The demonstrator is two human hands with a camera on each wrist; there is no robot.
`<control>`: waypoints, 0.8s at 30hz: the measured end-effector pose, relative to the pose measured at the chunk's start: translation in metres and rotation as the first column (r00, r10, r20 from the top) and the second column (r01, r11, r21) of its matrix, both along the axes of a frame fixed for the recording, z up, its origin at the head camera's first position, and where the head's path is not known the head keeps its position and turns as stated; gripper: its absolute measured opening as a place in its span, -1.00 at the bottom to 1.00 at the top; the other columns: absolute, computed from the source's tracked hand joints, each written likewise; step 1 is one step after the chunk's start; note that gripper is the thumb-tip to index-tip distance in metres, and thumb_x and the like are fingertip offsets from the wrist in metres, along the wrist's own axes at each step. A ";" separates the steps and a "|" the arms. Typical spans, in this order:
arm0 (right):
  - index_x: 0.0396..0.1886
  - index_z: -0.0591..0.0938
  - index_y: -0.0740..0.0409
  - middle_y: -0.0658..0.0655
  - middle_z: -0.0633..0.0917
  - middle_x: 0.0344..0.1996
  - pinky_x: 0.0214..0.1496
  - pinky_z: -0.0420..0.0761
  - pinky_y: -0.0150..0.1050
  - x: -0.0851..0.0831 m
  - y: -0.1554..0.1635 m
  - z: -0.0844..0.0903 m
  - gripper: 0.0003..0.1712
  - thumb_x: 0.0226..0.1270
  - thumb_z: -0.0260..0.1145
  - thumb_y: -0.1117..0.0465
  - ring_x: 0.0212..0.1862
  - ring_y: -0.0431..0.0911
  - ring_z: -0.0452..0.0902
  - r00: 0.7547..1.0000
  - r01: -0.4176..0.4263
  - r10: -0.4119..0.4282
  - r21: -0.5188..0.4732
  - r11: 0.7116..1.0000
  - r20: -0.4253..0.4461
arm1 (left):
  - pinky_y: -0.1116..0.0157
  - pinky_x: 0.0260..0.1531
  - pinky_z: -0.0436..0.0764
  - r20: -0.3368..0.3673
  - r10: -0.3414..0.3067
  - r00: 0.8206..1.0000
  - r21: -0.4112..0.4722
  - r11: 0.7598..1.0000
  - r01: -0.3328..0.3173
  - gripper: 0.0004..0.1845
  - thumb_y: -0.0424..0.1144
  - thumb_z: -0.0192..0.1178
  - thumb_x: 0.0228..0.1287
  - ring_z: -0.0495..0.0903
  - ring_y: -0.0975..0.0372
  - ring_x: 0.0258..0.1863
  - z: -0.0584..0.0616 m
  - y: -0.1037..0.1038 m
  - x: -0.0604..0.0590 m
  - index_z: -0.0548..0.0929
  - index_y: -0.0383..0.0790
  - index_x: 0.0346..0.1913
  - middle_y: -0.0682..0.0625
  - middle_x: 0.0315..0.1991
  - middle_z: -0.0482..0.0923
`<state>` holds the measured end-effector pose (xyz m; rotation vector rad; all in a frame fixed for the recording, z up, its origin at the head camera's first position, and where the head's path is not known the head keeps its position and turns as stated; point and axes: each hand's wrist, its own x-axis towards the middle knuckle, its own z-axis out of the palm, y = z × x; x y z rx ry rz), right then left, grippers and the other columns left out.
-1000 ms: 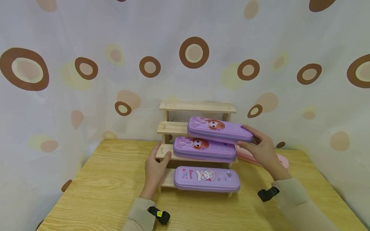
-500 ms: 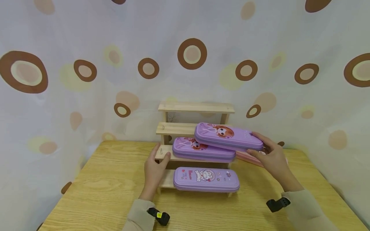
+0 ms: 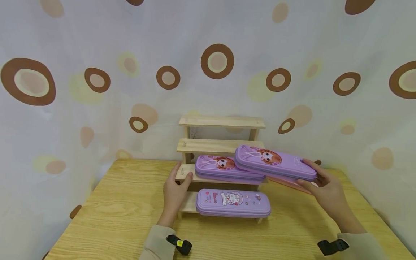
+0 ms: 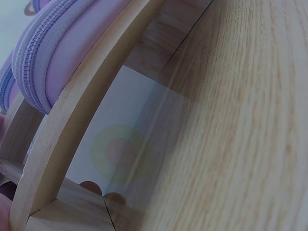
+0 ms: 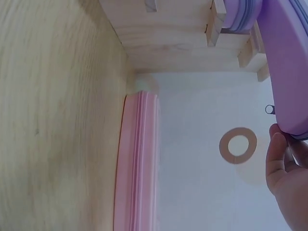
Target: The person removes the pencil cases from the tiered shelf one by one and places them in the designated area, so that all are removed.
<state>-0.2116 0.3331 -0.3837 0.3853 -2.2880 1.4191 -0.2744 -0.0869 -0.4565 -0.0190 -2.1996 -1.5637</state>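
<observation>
My right hand (image 3: 325,187) grips the right end of a purple pencil case (image 3: 274,162) with a cartoon girl on its lid, held in the air to the right of a stepped wooden rack (image 3: 221,121). The right wrist view shows that case (image 5: 288,62) above my fingers (image 5: 281,163). A second girl-print purple case (image 3: 227,168) lies on the rack's second step. A purple case with a bunny print (image 3: 232,202) lies on the lowest step. My left hand (image 3: 175,187) rests against the rack's left end, thumb on the second step.
A pink pencil case (image 3: 292,182) lies on the wooden table (image 3: 113,216) behind my right hand, also seen as the pink case (image 5: 137,163) in the right wrist view. The rack's two upper steps are bare. A dotted curtain (image 3: 97,79) hangs close behind.
My right hand has carried the girl-print case off the rack's third step, to the right and downward. The left hand has stayed in place.
</observation>
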 end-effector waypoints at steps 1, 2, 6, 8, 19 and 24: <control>0.29 0.34 0.11 0.04 0.41 0.16 -0.08 0.46 -0.53 0.002 0.003 -0.001 -0.28 0.09 0.30 0.46 0.07 -0.29 0.40 1.000 -0.003 0.003 -0.013 1.000 0.006 | 0.15 0.16 0.27 0.002 0.000 1.000 -0.001 1.000 0.000 -0.31 0.21 0.18 0.06 0.26 0.19 0.21 0.000 0.000 0.000 0.35 0.09 0.27 0.11 0.22 0.32; 0.29 0.34 0.14 0.03 0.41 0.15 -0.09 0.47 -0.52 0.005 0.005 -0.001 -0.28 0.09 0.30 0.47 0.07 -0.30 0.41 1.000 -0.011 0.011 -0.036 0.999 0.012 | 0.14 0.16 0.27 0.001 -0.002 1.000 0.000 1.000 0.002 -0.31 0.22 0.18 0.06 0.26 0.19 0.21 0.000 0.000 0.000 0.35 0.09 0.26 0.10 0.22 0.32; 0.28 0.32 0.24 0.00 0.44 0.13 -0.10 0.48 -0.50 0.013 0.016 -0.006 -0.28 0.07 0.26 0.55 0.05 -0.28 0.44 0.998 -0.053 0.055 -0.144 0.988 0.010 | 0.12 0.16 0.28 0.003 -0.004 1.000 0.007 1.000 0.004 -0.32 0.22 0.18 0.05 0.27 0.17 0.21 0.000 -0.001 0.001 0.35 0.10 0.26 0.09 0.21 0.33; 0.28 0.31 0.28 0.01 0.45 0.13 -0.11 0.49 -0.48 0.018 0.021 -0.008 -0.28 0.06 0.24 0.59 0.04 -0.26 0.45 0.997 -0.078 0.080 -0.201 0.976 0.004 | 0.11 0.15 0.28 0.004 -0.005 1.000 0.008 1.000 0.005 -0.31 0.23 0.17 0.05 0.27 0.17 0.20 0.000 -0.001 0.001 0.35 0.11 0.26 0.09 0.21 0.33; 0.27 0.29 0.35 -0.01 0.49 0.12 -0.14 0.51 -0.43 0.036 0.050 -0.020 -0.27 0.03 0.20 0.66 -0.01 -0.27 0.49 0.999 -0.033 0.030 -0.318 0.947 -0.013 | 0.10 0.15 0.28 0.013 -0.002 1.000 0.006 1.000 0.002 -0.31 0.24 0.17 0.04 0.27 0.17 0.20 0.000 0.000 0.001 0.35 0.14 0.26 0.08 0.21 0.33; 0.28 0.31 0.28 -0.11 0.53 0.06 -0.18 0.51 -0.48 0.041 0.064 -0.025 -0.27 0.04 0.25 0.60 -0.06 -0.34 0.50 0.999 0.035 -0.028 -0.318 0.947 0.027 | 0.11 0.16 0.27 0.006 -0.004 1.000 0.011 1.000 0.004 -0.33 0.23 0.17 0.06 0.27 0.17 0.20 0.001 0.000 0.002 0.34 0.13 0.26 0.08 0.21 0.33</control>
